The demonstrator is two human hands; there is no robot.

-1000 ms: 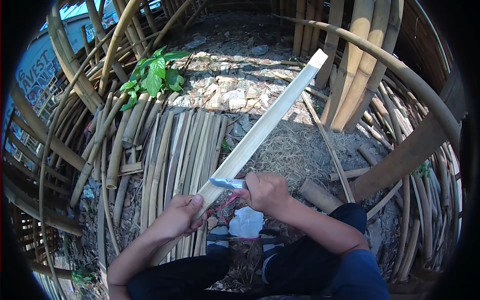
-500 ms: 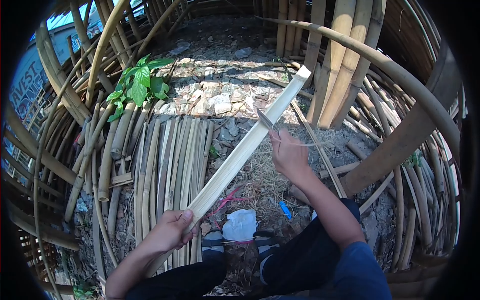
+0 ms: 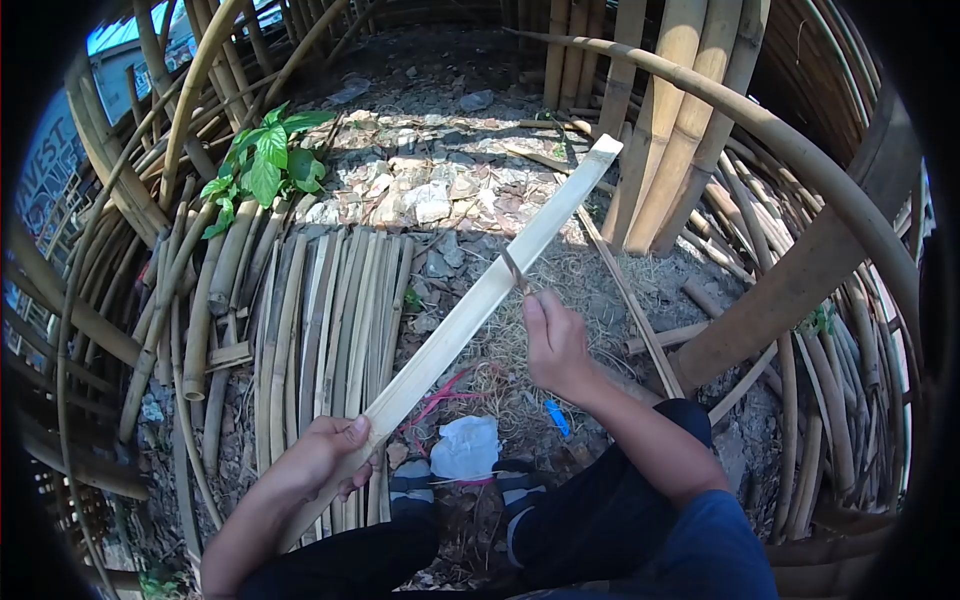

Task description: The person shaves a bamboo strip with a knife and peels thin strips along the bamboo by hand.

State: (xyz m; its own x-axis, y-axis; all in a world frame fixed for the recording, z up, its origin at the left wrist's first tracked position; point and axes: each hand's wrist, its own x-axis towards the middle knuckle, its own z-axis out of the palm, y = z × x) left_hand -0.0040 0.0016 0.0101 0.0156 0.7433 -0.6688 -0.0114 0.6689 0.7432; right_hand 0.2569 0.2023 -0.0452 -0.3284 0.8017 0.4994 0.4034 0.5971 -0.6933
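Observation:
A long split bamboo strip [image 3: 455, 335] runs slantwise from my lap to the upper right, its pale inner face turned up. My left hand [image 3: 325, 455] is wrapped round its lower part, thumb on top. In my right hand [image 3: 558, 340] is a knife [image 3: 513, 268], its dark blade lying across the strip a little past the middle. The fingers hide the knife's handle. Thin curled shavings [image 3: 510, 370] lie on the ground beneath the strip.
Split bamboo slats [image 3: 335, 330] lie side by side at the left. Thick bamboo poles [image 3: 668, 150] stand at the upper right, near a slanting pole [image 3: 780, 270]. A white plastic piece [image 3: 467, 447] and a blue object [image 3: 557, 418] lie near my feet. A leafy plant [image 3: 265, 165] grows at upper left.
My right hand and the knife have moved down and left along the strip, towards me. The thin curl seen by that hand no longer shows. My left hand keeps its hold.

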